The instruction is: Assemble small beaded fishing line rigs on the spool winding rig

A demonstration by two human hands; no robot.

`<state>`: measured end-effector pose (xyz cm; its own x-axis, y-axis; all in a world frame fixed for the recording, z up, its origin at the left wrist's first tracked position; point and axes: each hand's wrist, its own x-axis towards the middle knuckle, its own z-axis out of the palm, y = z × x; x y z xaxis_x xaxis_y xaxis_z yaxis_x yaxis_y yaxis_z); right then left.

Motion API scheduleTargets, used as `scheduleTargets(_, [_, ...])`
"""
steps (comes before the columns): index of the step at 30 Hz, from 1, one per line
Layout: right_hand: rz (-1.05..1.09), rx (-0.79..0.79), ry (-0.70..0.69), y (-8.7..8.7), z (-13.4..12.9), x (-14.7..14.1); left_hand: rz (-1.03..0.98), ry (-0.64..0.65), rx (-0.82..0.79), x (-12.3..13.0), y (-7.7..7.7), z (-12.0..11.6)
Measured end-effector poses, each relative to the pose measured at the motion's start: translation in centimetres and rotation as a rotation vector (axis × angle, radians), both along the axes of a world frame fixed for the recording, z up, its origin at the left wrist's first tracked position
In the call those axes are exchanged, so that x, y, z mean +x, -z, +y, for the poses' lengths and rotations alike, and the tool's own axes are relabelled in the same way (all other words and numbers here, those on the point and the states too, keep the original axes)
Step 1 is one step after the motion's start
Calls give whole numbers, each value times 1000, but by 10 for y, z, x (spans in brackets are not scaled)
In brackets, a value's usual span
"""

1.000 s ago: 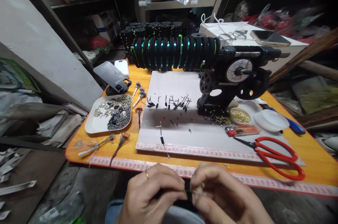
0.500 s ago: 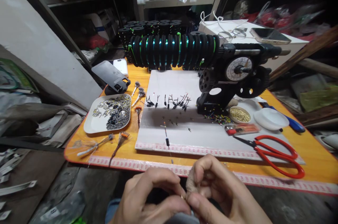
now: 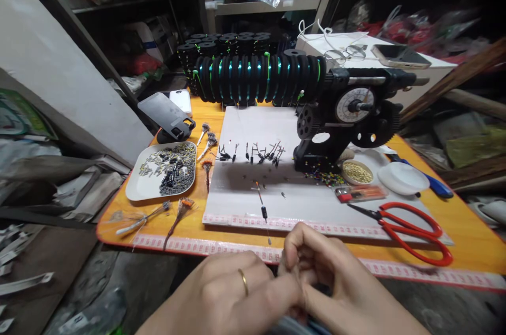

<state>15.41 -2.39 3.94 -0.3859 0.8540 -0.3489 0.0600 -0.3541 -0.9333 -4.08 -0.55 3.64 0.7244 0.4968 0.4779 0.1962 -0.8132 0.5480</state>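
My left hand (image 3: 237, 287), a gold ring on one finger, is closed at the bottom of the view, its fingertips meeting those of my right hand (image 3: 340, 277). My right hand is curled in a pinch, with a beige wrap around one fingertip. Whatever lies between the fingers is too small or hidden to make out. Just beyond my hands is a small black cylinder on a thin stem (image 3: 264, 213), with a fine line and a small grey piece (image 3: 269, 240) at its lower end. I cannot tell whether that line reaches my fingers.
A white board (image 3: 237, 198) bears several small black pieces with stems (image 3: 272, 156). Red-handled scissors (image 3: 419, 229) lie at right, below a black geared winder (image 3: 351, 108) carrying black spools (image 3: 259, 79). A white tray (image 3: 134, 190) of small parts stands at left. Measuring tape (image 3: 237, 248) edges the table.
My left hand has turned over, showing its back and ring, and moved against my right hand. The black cylinder with its stem and line has shifted right.
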Motion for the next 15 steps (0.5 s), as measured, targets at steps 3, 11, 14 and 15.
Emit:
scheduleTargets(3, [96,-48,-43,0,9,3,-13,72,100,1,2,7])
scheduleTargets(11, [-18,245,109,3,-5,4,-562,-83,-369,8,39,3])
scheduleTargets(14, [-266,536,140,5,-12,5,-626,-146,-393,11,45,-2])
scheduleTargets(15, [-337,633,145,6,-13,6,-645,-146,-385,13,44,-2])
